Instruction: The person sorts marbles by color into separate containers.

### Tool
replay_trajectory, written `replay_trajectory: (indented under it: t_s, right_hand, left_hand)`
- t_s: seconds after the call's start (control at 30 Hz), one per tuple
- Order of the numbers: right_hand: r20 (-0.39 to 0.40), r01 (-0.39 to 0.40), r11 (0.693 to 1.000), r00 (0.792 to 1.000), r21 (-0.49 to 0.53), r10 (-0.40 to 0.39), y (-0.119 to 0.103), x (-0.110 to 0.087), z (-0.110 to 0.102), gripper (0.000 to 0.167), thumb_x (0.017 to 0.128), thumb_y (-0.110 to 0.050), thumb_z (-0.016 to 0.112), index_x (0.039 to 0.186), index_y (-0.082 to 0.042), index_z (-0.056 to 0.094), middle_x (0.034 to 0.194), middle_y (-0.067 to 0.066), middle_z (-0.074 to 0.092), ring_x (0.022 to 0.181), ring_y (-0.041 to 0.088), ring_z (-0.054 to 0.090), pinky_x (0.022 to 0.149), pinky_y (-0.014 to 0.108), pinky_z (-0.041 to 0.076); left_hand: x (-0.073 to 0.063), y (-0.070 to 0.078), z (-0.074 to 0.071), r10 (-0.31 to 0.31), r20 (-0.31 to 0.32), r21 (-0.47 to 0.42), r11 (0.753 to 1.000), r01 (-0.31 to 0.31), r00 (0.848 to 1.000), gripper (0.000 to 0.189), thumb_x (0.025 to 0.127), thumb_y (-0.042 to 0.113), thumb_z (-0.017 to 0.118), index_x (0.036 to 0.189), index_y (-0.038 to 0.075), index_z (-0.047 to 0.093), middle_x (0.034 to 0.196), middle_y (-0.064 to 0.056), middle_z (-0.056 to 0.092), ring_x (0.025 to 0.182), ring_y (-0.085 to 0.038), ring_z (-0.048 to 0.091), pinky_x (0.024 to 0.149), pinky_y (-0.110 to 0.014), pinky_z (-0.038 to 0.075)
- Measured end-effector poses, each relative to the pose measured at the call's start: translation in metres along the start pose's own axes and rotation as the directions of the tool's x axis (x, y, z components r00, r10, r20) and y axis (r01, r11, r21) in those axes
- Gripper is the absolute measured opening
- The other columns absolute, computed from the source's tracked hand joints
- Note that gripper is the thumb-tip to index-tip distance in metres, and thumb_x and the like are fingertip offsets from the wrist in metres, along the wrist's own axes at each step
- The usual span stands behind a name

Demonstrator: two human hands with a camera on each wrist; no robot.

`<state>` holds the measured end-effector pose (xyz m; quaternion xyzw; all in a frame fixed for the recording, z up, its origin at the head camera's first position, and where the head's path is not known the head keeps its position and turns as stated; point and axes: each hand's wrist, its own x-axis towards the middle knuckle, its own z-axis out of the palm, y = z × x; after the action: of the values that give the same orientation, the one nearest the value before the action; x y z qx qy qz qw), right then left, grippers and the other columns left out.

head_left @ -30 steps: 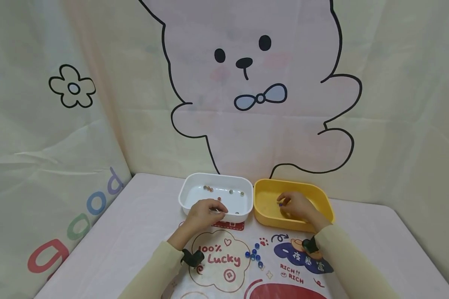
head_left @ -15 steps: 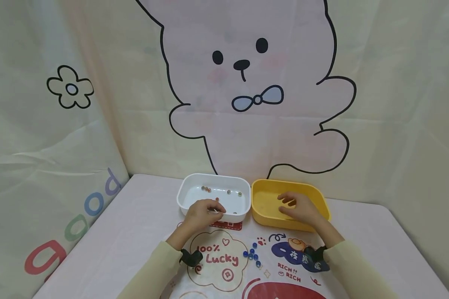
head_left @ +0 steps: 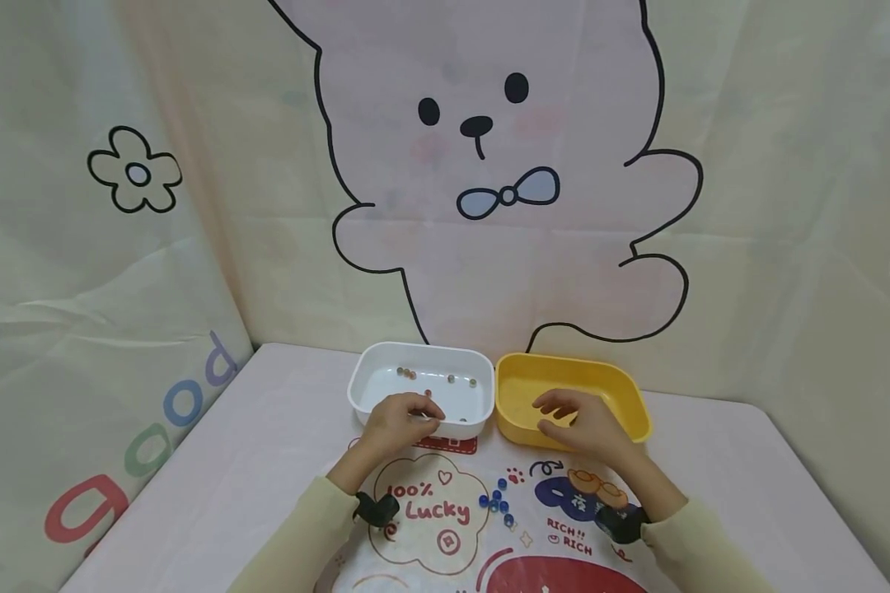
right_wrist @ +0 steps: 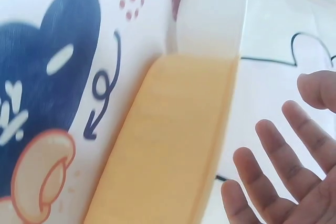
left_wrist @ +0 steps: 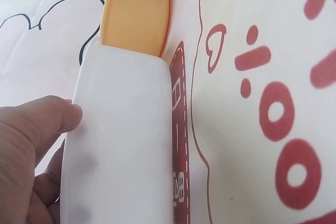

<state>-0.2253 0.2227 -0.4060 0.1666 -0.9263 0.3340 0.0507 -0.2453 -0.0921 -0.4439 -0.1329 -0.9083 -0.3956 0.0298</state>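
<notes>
My left hand (head_left: 398, 427) is at the near rim of a white plastic tray (head_left: 363, 387), the rim between thumb and fingers; in the left wrist view the thumb (left_wrist: 68, 116) overlaps the rim and the other fingers are partly hidden behind the translucent wall. Small brownish marbles (head_left: 406, 373) lie scattered in that tray. Over a yellow plastic tray (head_left: 630, 395) my right hand (head_left: 586, 422) hovers with fingers loosely spread, holding nothing. Several blue marbles (head_left: 495, 504) sit clustered on the tabletop nearer to me.
The two trays stand side by side at the back of the table (head_left: 304, 412), close to a cloth backdrop with a printed bear. A printed mat (head_left: 445, 535) with lettering covers the front middle. More printed cloth (head_left: 119, 329) hangs along the left side.
My right hand has let go of a blue marble over the yellow tray, spread its fingers and drawn slightly toward me. My left hand stays at the white tray's rim.
</notes>
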Motion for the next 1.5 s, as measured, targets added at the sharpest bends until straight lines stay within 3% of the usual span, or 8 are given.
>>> replay_trajectory:
  t_s: [0.3,0.57,0.8,1.0,1.2,1.5]
  right_hand:
    - [0.097,0.018,0.997,0.995,0.077,-0.025,-0.02,-0.019,0.011,0.025,0.083,-0.019,0.074,0.107,-0.015,0.07,0.105,0.002,0.07,0.091,0.015,0.06,0.079,0.026,0.053]
    - [0.196,0.005,0.998,0.98,0.06,-0.017,-0.026,-0.025,0.025,0.024,0.082,-0.023,0.074,0.105,-0.017,0.071,0.102,0.001,0.071,0.09,0.018,0.062,0.073,0.024,0.054]
    - [0.279,0.043,0.995,0.958,0.096,-0.068,-0.021,-0.029,0.037,0.02,0.084,-0.021,0.072,0.104,-0.016,0.07,0.094,-0.002,0.069,0.082,0.017,0.06,0.066,0.021,0.051]
    - [0.358,0.005,0.999,0.934,0.048,-0.022,-0.019,-0.028,0.047,0.02,0.085,-0.019,0.07,0.105,-0.019,0.07,0.088,-0.009,0.063,0.076,0.012,0.055,0.061,0.022,0.05]
    - [0.354,0.009,1.0,0.935,-0.021,-0.001,-0.018,-0.027,0.056,0.022,0.081,-0.018,0.072,0.103,-0.022,0.071,0.086,-0.012,0.063,0.077,0.009,0.053,0.067,0.024,0.048]
    - [0.349,0.013,0.998,0.937,-0.062,0.009,-0.017,-0.025,0.065,0.021,0.081,-0.015,0.071,0.099,-0.025,0.072,0.082,-0.014,0.061,0.077,0.008,0.052,0.071,0.026,0.046]
  left_hand:
    - [0.001,0.002,-0.001,0.02,-0.007,0.002,1.0,-0.019,1.0,0.006,0.082,0.022,0.072,0.084,0.028,0.073,0.106,0.008,0.072,0.105,-0.015,0.065,0.082,-0.032,0.049]
    - [0.003,0.001,-0.001,0.029,-0.016,0.012,1.0,-0.029,0.999,0.009,0.082,0.022,0.072,0.083,0.031,0.072,0.097,0.011,0.072,0.101,-0.013,0.065,0.082,-0.033,0.048]
    - [0.001,0.004,-0.002,0.027,-0.012,0.004,1.0,-0.027,1.0,0.007,0.082,0.021,0.072,0.084,0.028,0.073,0.098,0.009,0.073,0.101,-0.013,0.065,0.083,-0.033,0.048]
    - [0.0,0.006,-0.003,0.027,-0.007,0.0,1.0,-0.027,1.0,0.007,0.081,0.02,0.071,0.086,0.023,0.074,0.104,0.005,0.073,0.107,-0.016,0.065,0.083,-0.034,0.047]
    - [0.001,0.004,-0.004,0.046,-0.002,0.013,0.999,-0.046,0.999,0.01,0.08,0.018,0.069,0.086,0.025,0.074,0.105,0.006,0.072,0.103,-0.013,0.065,0.082,-0.032,0.049]
    - [0.0,0.003,-0.004,0.031,0.043,-0.034,0.999,-0.03,0.999,0.01,0.082,0.017,0.069,0.088,0.023,0.074,0.094,0.005,0.071,0.081,-0.01,0.059,0.064,-0.023,0.048]
